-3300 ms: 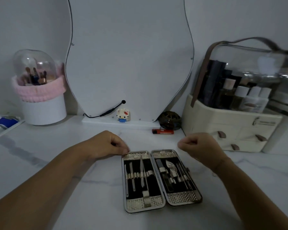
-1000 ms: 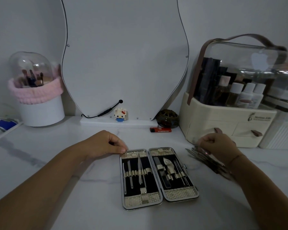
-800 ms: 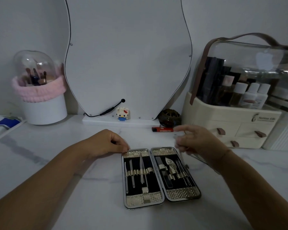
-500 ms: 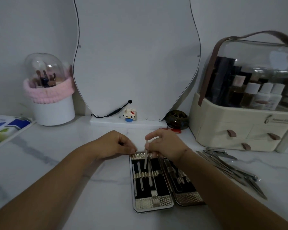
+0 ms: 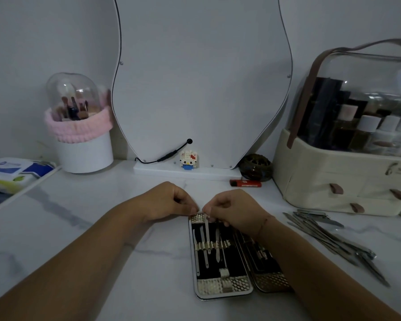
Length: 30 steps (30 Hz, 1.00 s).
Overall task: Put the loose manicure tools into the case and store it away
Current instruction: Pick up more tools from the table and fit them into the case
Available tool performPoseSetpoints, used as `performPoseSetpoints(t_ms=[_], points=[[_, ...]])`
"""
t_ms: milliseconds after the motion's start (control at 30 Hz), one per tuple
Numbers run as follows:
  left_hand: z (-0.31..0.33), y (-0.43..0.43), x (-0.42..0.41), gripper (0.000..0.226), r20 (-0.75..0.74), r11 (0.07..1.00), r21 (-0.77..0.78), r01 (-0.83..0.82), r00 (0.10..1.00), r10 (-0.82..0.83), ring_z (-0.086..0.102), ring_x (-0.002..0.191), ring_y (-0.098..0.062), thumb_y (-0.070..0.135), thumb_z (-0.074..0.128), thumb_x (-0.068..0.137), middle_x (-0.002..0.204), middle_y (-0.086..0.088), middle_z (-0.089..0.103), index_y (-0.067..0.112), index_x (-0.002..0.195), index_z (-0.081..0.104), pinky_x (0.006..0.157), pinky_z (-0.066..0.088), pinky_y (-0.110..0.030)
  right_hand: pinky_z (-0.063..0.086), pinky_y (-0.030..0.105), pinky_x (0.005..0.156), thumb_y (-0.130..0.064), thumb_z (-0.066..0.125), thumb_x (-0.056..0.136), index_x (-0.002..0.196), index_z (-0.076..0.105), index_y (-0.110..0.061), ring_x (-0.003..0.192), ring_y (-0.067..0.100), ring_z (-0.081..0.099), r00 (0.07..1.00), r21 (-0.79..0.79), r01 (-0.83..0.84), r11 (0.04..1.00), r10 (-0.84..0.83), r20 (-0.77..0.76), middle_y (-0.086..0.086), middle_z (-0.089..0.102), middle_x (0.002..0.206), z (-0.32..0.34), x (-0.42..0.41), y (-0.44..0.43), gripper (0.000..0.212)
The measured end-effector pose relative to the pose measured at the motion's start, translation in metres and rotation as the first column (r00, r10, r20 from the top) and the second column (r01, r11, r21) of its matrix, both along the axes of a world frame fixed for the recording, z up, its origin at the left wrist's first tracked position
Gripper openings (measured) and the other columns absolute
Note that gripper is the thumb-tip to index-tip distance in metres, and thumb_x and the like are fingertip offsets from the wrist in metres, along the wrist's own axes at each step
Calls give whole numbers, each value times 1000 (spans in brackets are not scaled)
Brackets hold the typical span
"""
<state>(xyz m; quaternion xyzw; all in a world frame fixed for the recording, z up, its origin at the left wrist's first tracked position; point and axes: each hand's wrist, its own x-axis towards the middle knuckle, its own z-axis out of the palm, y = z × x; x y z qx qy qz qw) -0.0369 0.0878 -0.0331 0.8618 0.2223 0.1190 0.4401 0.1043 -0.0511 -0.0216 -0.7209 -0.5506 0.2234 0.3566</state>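
Note:
An open manicure case [image 5: 222, 287] lies flat on the marble counter, black lining, metal tools under elastic bands. My left hand [image 5: 167, 201] pinches the case's far left corner. My right hand [image 5: 234, 210] holds a thin metal tool [image 5: 207, 235] by its top end, its shaft passing under the band in the left half. My right forearm hides much of the right half [image 5: 267, 280]. A pile of loose metal tools [image 5: 329, 237] lies on the counter to the right.
A cream cosmetics organiser [image 5: 343, 181] with drawers stands at the right. A mirror [image 5: 202, 77], a toy figure [image 5: 189, 160], a red lighter [image 5: 245, 183] and a dark bowl [image 5: 255, 167] are behind. A brush holder [image 5: 79, 135] and wipes pack [image 5: 12, 172] sit left.
My right hand went to the loose tools at the right, came back with one thin tool and lowered it into the case's left half. My left hand stayed on the case corner.

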Motion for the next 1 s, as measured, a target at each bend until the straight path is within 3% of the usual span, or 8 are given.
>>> performPoseSetpoints(t_ms=[100, 167, 300, 467, 567, 833, 933, 1000], points=[[1, 0, -1, 9, -13, 1000, 13, -3, 1000, 4, 63, 73, 6, 19, 73, 79, 80, 9, 75, 19, 87, 77, 68, 44, -5, 43, 14, 58, -24, 58, 86, 76, 73, -9, 56, 1, 51, 993, 8, -8, 1000, 7, 117, 7, 69, 76, 0, -2, -1, 24], [1, -1, -1, 7, -13, 1000, 15, 3, 1000, -2, 62, 71, 7, 18, 73, 80, 77, 12, 74, 20, 85, 77, 65, 43, -4, 41, 14, 59, -28, 57, 87, 70, 73, -18, 60, 5, 51, 989, -5, -22, 1000, 22, 149, -4, 63, 65, -1, -3, -1, 25], [2, -1, 0, 7, -12, 1000, 18, 12, 1000, -11, 61, 68, 8, 19, 73, 80, 71, 15, 72, 25, 79, 76, 64, 42, -4, 37, 6, 55, -30, 56, 87, 83, 76, -18, 63, 5, 50, 979, -34, -54, 998, 59, 193, -13, 55, 62, 0, -5, -3, 23], [1, -1, -1, 7, -20, 1000, 19, 14, 1000, -14, 60, 67, 9, 19, 73, 80, 69, 18, 71, 25, 79, 76, 64, 41, -4, 37, 5, 57, -28, 56, 87, 87, 76, -18, 67, 6, 52, 981, -24, -54, 998, 57, 185, -12, 57, 65, 2, -5, -4, 22], [1, -1, -1, 7, -22, 1000, 8, 7, 1000, -7, 62, 71, 6, 19, 74, 79, 75, 14, 74, 25, 80, 77, 69, 42, -8, 37, 2, 57, -26, 55, 89, 89, 75, -11, 68, 12, 55, 977, 9, -56, 998, 53, 204, 2, 66, 74, 0, -4, -6, 25], [0, -1, 0, 8, -7, 1000, -13, -2, 1000, 2, 64, 78, 3, 20, 75, 77, 81, 9, 76, 28, 76, 77, 80, 45, -16, 43, 0, 64, -20, 59, 86, 88, 74, -10, 71, -11, 60, 992, 168, 16, 986, -37, 123, -11, 67, 78, 23, 16, -34, 18], [0, -1, -1, 9, -9, 1000, -19, 3, 1000, -4, 66, 81, 2, 19, 75, 78, 85, 9, 76, 28, 77, 77, 82, 46, -16, 45, 4, 59, -21, 64, 82, 76, 72, -4, 69, 13, 64, 923, 159, 176, 972, -219, 316, 7, 71, 74, 31, 55, -69, 20], [0, -1, -1, 10, -9, 1000, -9, 9, 1000, -9, 66, 83, 1, 20, 75, 78, 86, 9, 76, 29, 76, 78, 83, 47, -15, 45, 6, 59, -18, 66, 79, 62, 68, -7, 65, 20, 63, 856, 59, 309, 949, -305, 417, 8, 67, 66, 30, 80, -92, 21]])
